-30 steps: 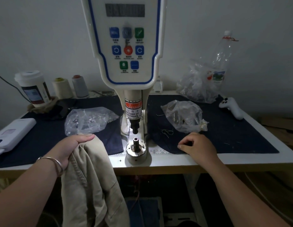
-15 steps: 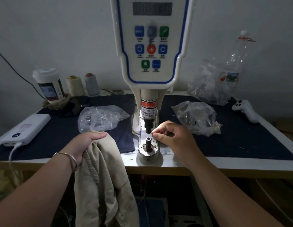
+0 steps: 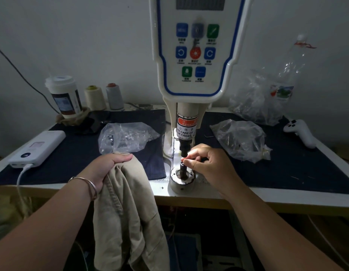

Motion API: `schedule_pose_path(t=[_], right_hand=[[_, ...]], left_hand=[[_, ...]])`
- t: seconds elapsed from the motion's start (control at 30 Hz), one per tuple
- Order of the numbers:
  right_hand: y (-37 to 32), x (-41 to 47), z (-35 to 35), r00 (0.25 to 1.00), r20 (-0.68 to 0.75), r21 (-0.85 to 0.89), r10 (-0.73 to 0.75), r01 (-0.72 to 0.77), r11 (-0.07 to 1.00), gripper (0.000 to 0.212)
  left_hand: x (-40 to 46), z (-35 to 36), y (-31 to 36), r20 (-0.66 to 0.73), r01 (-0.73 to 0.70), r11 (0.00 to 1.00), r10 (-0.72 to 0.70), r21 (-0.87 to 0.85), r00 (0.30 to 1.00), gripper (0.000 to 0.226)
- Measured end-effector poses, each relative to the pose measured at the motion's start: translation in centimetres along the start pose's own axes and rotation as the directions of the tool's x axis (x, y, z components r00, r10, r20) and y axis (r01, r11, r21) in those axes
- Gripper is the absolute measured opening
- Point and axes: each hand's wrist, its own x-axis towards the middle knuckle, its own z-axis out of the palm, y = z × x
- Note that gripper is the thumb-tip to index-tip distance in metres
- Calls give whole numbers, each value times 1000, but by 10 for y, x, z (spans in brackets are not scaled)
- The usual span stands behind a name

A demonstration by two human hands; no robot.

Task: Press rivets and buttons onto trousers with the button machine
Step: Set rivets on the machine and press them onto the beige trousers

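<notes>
From the head camera, the right hand (image 3: 210, 165) was in at the button machine (image 3: 197, 79), thumb and forefinger pinched narrowly together, the fingertips (image 3: 186, 160) glowing under the work light. Whatever they held was too small to make out; a rivet or button part seemed likely, but the pinch hid it. Directly beneath those fingertips, touching or all but touching, stood the lower die post (image 3: 183, 170), its long axis upright, with the upper punch (image 3: 185, 148) just above and a little to the left of them, so the fingers sat right in the gap between the two. The left hand (image 3: 107, 167) gripped the beige trousers (image 3: 128, 212), its fingers curled over the fabric's top fold, well to the left of the pinching fingers, the cloth hanging off the table (image 3: 287, 196) edge. The trousers were not yet on the die. The right hand was clearly the nearer to the post, so seating the part looked like its job, straight down along that upright axis. A bag of hardware (image 3: 242, 139) lay beyond the right knuckles, another bag (image 3: 124, 137) beyond the left.
</notes>
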Motion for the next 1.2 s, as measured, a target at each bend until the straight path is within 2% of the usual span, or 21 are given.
schedule_pose_path(t=[0.37,0.63,0.77,0.87,0.93,1.0,1.07,1.13,1.2], right_hand=[[-4,0,-4,1000,20,-66,7,-6,998,16],[-5,-6,-10,1000,-21,-73,8,-9,997,16],[-8,-27,-16,991,-133,68,27,-18,998,14],[-14,-54,-20,985,-157,113,70,-52,992,15],[-23,-71,-24,993,-101,61,56,-50,997,15],[-32,-81,-26,999,-2,-11,46,-46,999,15],[-41,-86,-24,994,93,-66,56,-50,997,12],[-49,-89,-18,987,142,-85,70,-58,995,7],[-54,-92,-13,988,140,-71,61,-51,996,20]], left_hand=[[-1,0,0,-13,9,1000,-9,-12,1000,18],[-2,-1,0,14,8,1000,-7,-15,1000,12],[-10,3,4,36,36,999,-36,5,999,19],[-25,4,7,137,70,995,-80,77,987,36],[-40,6,8,289,61,986,-103,153,952,34],[-54,11,8,421,-30,971,-75,237,904,30],[-67,18,9,468,-83,956,-61,280,882,31],[-80,24,9,475,-67,957,-79,283,876,31],[-95,32,9,546,-43,969,-99,242,832,33]])
